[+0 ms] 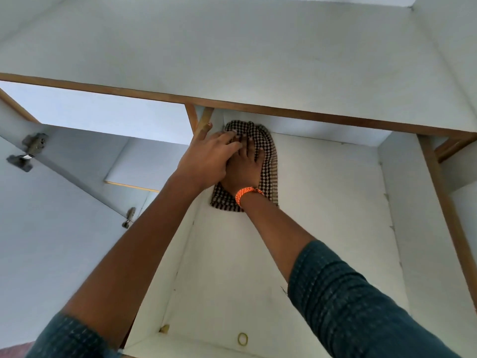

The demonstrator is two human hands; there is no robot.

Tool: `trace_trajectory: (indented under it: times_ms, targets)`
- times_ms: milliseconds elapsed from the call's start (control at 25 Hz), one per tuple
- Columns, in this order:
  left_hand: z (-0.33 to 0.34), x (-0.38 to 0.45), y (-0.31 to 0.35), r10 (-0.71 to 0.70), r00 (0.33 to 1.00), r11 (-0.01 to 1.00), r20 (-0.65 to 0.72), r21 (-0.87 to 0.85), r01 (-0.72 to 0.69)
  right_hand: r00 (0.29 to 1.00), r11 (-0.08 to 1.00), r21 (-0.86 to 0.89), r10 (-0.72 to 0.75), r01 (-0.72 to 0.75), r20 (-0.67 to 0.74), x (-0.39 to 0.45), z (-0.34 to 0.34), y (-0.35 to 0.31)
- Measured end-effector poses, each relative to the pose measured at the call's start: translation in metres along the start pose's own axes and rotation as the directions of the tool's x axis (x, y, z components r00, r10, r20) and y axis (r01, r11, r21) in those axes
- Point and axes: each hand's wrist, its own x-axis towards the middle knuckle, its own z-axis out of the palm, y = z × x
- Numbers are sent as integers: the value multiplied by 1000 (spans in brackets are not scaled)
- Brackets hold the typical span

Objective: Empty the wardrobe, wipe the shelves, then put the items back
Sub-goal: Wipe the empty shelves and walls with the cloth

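A dark brown and white checked cloth point(268, 156) lies flat against the white back panel point(322, 202) of an upper wardrobe compartment, near its top left corner. My right hand point(244, 169), with an orange band at the wrist, presses flat on the cloth with spread fingers. My left hand point(206, 158) lies partly over the right hand, fingers straight, its fingertips on the cloth's upper left edge. The cloth's middle is hidden under both hands.
A wood-edged shelf point(284, 112) crosses just above the cloth. The open wardrobe door point(51, 228) with metal hinges point(31, 148) stands at the left. A yellow rubber band point(242, 339) lies on the compartment's lower surface. A wooden side frame point(444, 202) bounds the right.
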Motion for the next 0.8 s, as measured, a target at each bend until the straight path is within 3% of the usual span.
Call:
trace_trajectory:
  times_ms: [80,240,480,640,720,800]
  targets:
    - [0,2,-1,-6,1000,1000,26,23,6,1000,1000,-7,10,-9,10,-13,3,-12]
    - [2,2,-2,-7,996,996,87,87,-1,987,987,37,-157,158,-23,-67,13,-20]
    - [-3,0,0,-5,993,984,117,178,-16,992,991,-74,-107,112,67,12,-8,-6]
    - [-5,-4,21,-162,962,956,220,277,98,987,987,-17,-158,158,8,-4,-5,6]
    - [-2,4,37,-174,942,961,286,257,99,991,993,10,-116,117,-65,-7,-11,36]
    - [3,17,53,-186,929,970,318,210,123,983,998,17,69,-68,-168,-12,-19,95]
